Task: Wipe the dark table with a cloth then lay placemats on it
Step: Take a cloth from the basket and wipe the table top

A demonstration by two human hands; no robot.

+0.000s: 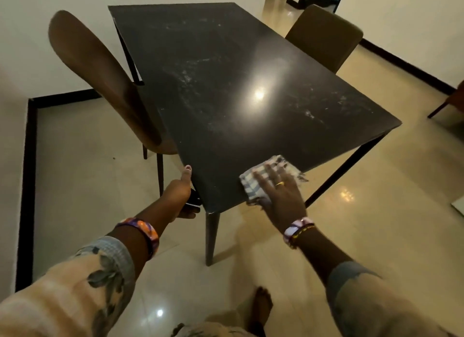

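A dark rectangular table (226, 85) with pale smears and a lamp glare fills the middle of the view. A blue-and-white checked cloth (253, 183) lies on its near corner, partly hanging over the front edge. My right hand (281, 193) lies flat on the cloth with fingers spread, pressing it to the tabletop. My left hand (183, 193) grips the table's left edge near the same corner, thumb on top and fingers underneath. No placemats are in view.
A brown chair (100, 73) stands tucked against the table's left side. Another chair (326, 35) is at the far right side, and part of a third (452, 100) at the right edge. A glossy tiled floor (376, 211) surrounds the table; my bare foot (261, 304) is below.
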